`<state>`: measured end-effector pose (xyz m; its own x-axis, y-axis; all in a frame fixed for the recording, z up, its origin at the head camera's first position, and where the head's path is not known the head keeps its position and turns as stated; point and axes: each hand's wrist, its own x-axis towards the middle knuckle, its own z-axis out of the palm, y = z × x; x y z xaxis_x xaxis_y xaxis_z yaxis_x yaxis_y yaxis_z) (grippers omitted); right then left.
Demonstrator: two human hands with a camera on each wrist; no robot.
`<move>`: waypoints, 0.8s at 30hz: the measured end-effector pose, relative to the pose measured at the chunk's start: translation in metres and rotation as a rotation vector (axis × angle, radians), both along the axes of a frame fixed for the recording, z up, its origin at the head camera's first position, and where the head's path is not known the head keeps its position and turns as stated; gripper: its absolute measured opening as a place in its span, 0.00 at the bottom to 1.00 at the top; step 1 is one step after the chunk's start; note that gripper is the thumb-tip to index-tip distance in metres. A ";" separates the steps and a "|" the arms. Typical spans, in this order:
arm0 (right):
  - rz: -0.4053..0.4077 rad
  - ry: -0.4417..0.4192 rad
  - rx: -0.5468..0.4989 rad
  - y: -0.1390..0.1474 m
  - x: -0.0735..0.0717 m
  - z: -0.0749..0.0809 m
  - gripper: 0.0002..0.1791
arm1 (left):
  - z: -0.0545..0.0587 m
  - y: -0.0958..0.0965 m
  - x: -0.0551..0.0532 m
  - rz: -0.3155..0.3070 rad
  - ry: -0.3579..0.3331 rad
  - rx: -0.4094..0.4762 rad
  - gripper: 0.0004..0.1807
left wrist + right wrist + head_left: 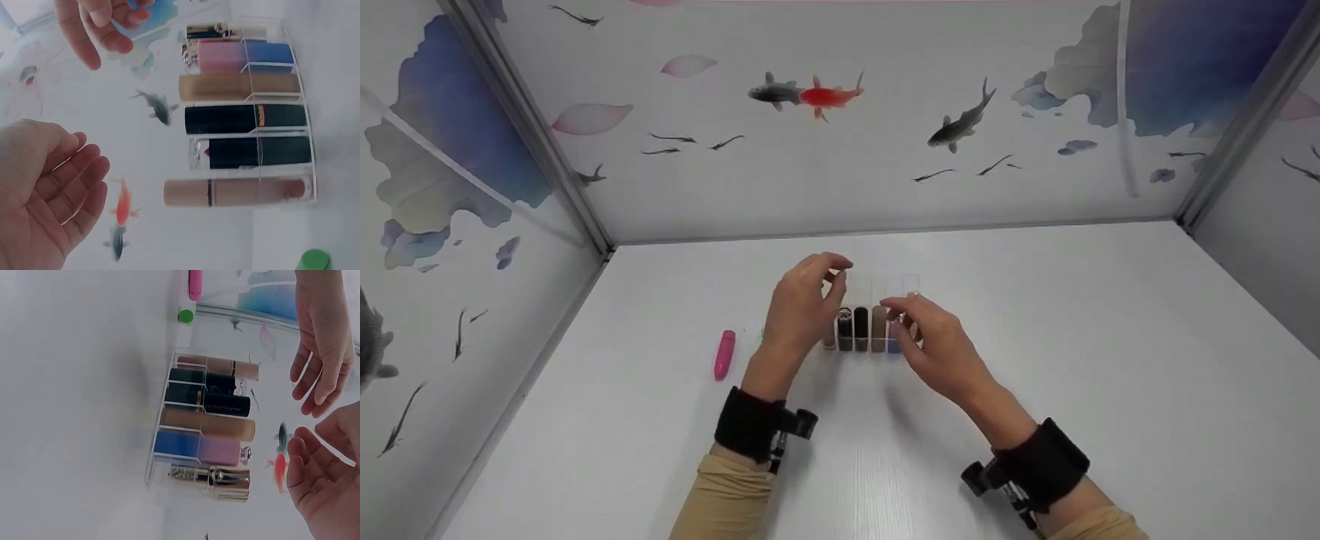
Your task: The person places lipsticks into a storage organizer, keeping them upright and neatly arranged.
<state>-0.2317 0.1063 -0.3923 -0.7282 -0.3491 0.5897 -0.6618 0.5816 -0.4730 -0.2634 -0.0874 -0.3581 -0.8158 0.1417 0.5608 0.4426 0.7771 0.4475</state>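
Note:
A clear divided lipstick organizer [897,286] stands on the table with several upright tubes in its front row. In the right wrist view these include a tan lip gloss [242,370], a black tube [228,405], a brown tube [228,426], a blue-and-pink tube [219,451] and a gold lipstick [230,481]. Above the organizer's left side hovers my left hand [802,304], fingers loosely bent, holding nothing. My right hand [941,346] is at its right side, fingers also loosely bent around nothing; it partly hides the right-hand tubes in the head view.
Left of my left hand, a pink tube [724,355] lies on the white table [1110,360]. Between it and the organizer is a green-ended item [186,316], mostly hidden by my left hand in the head view. Printed panels wall the table's back and sides.

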 end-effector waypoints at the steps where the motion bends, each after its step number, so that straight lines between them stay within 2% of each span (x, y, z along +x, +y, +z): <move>1: 0.011 0.000 0.006 -0.004 0.000 -0.001 0.17 | 0.001 -0.006 -0.001 0.008 -0.012 -0.002 0.09; 5: 0.056 -0.007 0.031 -0.020 0.001 -0.005 0.14 | 0.002 -0.028 -0.003 0.040 -0.089 -0.033 0.08; 9: 0.099 -0.041 0.073 -0.038 -0.001 -0.012 0.11 | -0.001 -0.050 -0.004 0.066 -0.219 -0.099 0.09; 14: 0.164 -0.184 0.133 -0.060 -0.004 -0.021 0.11 | -0.007 -0.071 -0.005 0.066 -0.384 -0.177 0.12; 19: 0.255 -0.332 0.196 -0.082 -0.007 -0.028 0.15 | -0.014 -0.083 -0.006 0.055 -0.503 -0.222 0.16; 24: 0.220 -0.364 0.276 -0.100 -0.008 -0.028 0.17 | -0.023 -0.087 -0.008 0.049 -0.598 -0.257 0.19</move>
